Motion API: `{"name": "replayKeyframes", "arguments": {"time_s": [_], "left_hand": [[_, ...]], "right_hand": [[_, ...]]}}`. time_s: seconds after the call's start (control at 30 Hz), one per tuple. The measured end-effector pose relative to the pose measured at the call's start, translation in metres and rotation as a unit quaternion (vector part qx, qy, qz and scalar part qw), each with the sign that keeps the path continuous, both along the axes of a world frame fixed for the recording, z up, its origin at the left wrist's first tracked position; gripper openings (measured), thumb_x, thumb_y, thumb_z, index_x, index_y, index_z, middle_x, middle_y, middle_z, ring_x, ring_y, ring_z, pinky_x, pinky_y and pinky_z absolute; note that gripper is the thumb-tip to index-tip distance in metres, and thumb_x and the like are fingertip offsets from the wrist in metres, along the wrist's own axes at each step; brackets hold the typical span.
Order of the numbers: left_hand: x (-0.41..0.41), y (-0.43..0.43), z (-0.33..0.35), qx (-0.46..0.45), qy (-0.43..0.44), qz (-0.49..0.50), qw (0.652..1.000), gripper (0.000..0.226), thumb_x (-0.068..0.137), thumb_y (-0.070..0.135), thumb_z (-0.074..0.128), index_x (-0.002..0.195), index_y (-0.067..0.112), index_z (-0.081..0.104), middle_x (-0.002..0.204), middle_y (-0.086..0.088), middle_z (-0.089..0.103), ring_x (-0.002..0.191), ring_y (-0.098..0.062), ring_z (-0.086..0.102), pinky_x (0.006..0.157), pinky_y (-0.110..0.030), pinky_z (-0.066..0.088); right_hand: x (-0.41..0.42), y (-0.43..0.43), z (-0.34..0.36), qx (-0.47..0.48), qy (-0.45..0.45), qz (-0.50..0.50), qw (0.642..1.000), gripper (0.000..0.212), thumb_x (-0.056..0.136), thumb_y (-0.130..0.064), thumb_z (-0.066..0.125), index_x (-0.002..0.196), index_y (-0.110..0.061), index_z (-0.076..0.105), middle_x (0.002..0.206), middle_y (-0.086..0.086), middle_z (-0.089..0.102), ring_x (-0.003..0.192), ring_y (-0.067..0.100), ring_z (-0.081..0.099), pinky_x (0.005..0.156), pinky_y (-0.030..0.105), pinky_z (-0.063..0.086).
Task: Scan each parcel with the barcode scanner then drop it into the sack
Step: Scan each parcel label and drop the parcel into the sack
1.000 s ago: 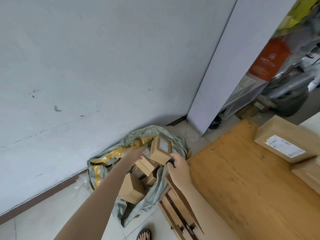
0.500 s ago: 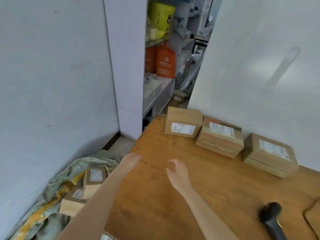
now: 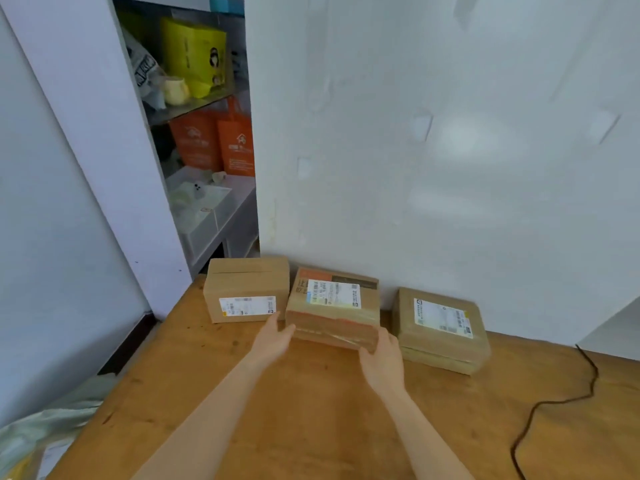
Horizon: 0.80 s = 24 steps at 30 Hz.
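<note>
Scene: wooden counter seen from above, pushed up against a pale wall, with a person's two bare forearms reaching across it.
Parcels: three brown cardboard boxes in a row along the wall, each with a white shipping label.
Middle parcel: flat on the counter between the other two, label facing up, with clear tape across its near edge.
Left hand: at the near left corner of the middle parcel, in the gap beside the left parcel.
Left fingers: fairly straight, lying against the middle parcel's left side, not wrapped round it.
Right hand: at the near right corner of the same box.
Right fingers: nearly straight, pressed to the right side of the box, with the thumb against its front.
Right parcel: just beside the right hand, apart from the middle one, label up.
Sack: grey-green with a yellow patch, low at the counter's left end, only partly in view.
Cable: thin and black, snaking over the right part of the counter.
Background: shelves behind the left parcel hold a yellow bag above and orange bags below.
</note>
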State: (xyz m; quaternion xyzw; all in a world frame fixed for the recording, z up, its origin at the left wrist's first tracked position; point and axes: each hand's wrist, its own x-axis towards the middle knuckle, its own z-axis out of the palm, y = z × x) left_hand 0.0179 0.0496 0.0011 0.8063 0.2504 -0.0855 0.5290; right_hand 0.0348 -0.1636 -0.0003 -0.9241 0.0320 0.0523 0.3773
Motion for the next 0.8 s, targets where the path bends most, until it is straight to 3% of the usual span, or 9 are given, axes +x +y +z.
{"name": "replayKeyframes", "arguments": {"time_s": [0.13, 0.3, 0.57, 0.67, 0.8], "left_hand": [[0.038, -0.015, 0.0, -0.015, -0.016, 0.027, 0.999, 0.065, 0.101, 0.035, 0.045, 0.155, 0.014, 0.016, 0.159, -0.007, 0.028, 0.145, -0.026, 0.028, 0.118, -0.043, 0.026], [0.055, -0.017, -0.006, -0.044, 0.0, 0.05, 0.998, 0.061, 0.1, 0.035, 0.047, 0.152, 0.013, 0.024, 0.153, -0.009, 0.038, 0.14, -0.028, 0.036, 0.115, -0.046, 0.031], [0.028, -0.031, -0.015, -0.059, -0.012, 0.097, 0.993, 0.056, 0.098, 0.026, 0.052, 0.148, 0.014, 0.03, 0.147, -0.006, 0.044, 0.132, -0.023, 0.043, 0.098, -0.031, 0.035], [0.006, -0.035, -0.018, -0.071, -0.014, 0.109, 0.991, 0.056, 0.097, 0.028, 0.054, 0.147, 0.015, 0.032, 0.145, -0.005, 0.045, 0.129, -0.022, 0.045, 0.094, -0.03, 0.035], [-0.033, -0.039, -0.02, -0.108, -0.028, 0.12, 0.987, 0.051, 0.097, 0.027, 0.054, 0.143, 0.023, 0.031, 0.129, 0.0, 0.047, 0.11, -0.016, 0.045, 0.089, -0.03, 0.036]], "right_hand": [[0.033, -0.014, -0.007, 0.012, 0.007, 0.002, 1.0, 0.056, 0.092, -0.014, 0.056, 0.145, -0.016, 0.036, 0.146, 0.005, 0.042, 0.127, 0.022, 0.049, 0.101, 0.031, 0.042], [0.048, -0.006, -0.017, 0.038, 0.018, 0.022, 0.999, 0.059, 0.093, -0.013, 0.055, 0.148, -0.015, 0.031, 0.149, 0.004, 0.041, 0.132, 0.021, 0.044, 0.106, 0.032, 0.038], [0.012, -0.009, -0.023, 0.05, -0.002, -0.023, 0.999, 0.051, 0.092, -0.019, 0.056, 0.14, -0.019, 0.04, 0.135, 0.008, 0.046, 0.104, 0.021, 0.058, 0.082, 0.024, 0.04], [-0.023, -0.013, -0.023, 0.052, -0.001, -0.041, 0.998, 0.049, 0.092, -0.021, 0.057, 0.139, -0.021, 0.042, 0.131, 0.007, 0.047, 0.088, 0.016, 0.053, 0.079, 0.024, 0.039], [-0.082, -0.012, -0.018, 0.056, 0.006, -0.062, 0.996, 0.046, 0.091, -0.022, 0.056, 0.135, -0.024, 0.044, 0.126, 0.004, 0.047, 0.095, 0.021, 0.06, 0.079, 0.025, 0.04]]}}
